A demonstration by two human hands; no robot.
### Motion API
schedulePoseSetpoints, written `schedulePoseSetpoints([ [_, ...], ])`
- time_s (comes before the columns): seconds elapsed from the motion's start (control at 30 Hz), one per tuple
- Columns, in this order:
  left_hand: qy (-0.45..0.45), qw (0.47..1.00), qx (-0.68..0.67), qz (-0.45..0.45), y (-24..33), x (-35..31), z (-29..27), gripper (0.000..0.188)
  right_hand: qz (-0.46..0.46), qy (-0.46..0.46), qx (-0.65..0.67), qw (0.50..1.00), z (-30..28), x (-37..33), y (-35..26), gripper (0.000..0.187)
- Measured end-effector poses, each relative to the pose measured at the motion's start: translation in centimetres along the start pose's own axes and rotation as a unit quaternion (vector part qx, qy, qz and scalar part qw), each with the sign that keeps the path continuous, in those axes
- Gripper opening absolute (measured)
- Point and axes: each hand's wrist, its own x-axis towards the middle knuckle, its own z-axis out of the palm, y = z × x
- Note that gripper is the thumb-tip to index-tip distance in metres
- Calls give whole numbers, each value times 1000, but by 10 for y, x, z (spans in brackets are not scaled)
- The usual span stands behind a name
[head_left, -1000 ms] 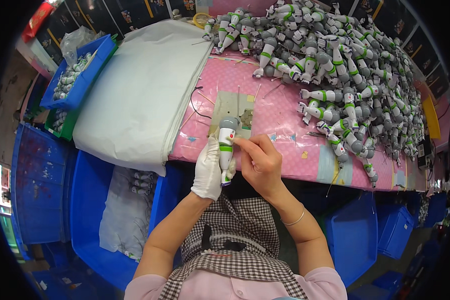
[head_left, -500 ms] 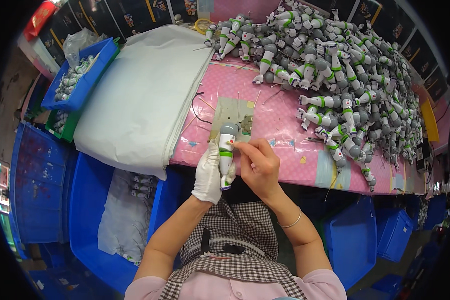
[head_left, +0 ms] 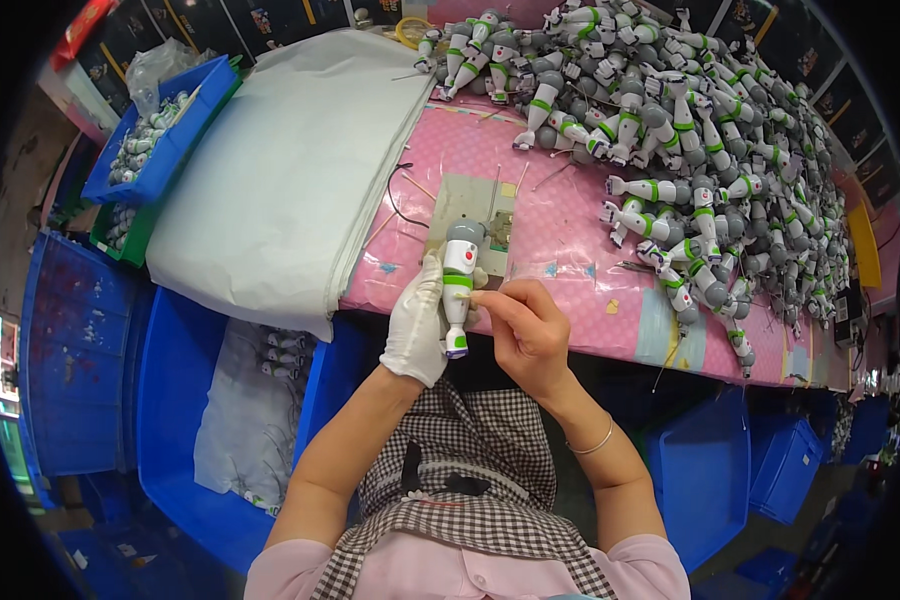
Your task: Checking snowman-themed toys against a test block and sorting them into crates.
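My left hand [head_left: 415, 330], in a white glove, is wrapped round a toy arm [head_left: 460, 276]. This piece is white with a grey ball end at the top, a green band, a red dot and a purple-edged lower end. It is held nearly upright at the table's front edge, ball end away from me. My bare right hand [head_left: 532, 335] is pinched, its fingertips against the toy arm's side just below the green band. Whatever lies between those fingertips is too small to make out. Behind the toy arm lies a flat grey metal plate [head_left: 460, 198] with thin sticks around it.
A large heap of similar toy arms [head_left: 660, 120] covers the right and back of the pink table [head_left: 560, 240]. White sheeting [head_left: 280, 170] lies at left. Blue crates [head_left: 195, 105] with more parts stand far left; a blue bin [head_left: 165, 440] sits below the table.
The toy arm has turned slightly and moved a little away from me. My right fingertips have shifted from beside the red dot to below the green band.
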Motion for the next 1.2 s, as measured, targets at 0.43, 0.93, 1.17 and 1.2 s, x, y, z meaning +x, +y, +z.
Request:
schedulePoseSetpoints([
  [0.43,-34,998,6,48,-8,6,-5,40,-135,10,-61,989,4,-4,10,32],
  [0.93,-93,984,-153,-20,-3,6,-15,40,74,115,22,990,-14,2,19,27],
  [1.17,-34,993,-112,-8,-5,7,-13,36,-47,-4,1,999,3,0,17,31],
  [1.2,-46,989,-139,-24,-5,7,-14,36,-44,-12,-41,998,4,0,18,36],
])
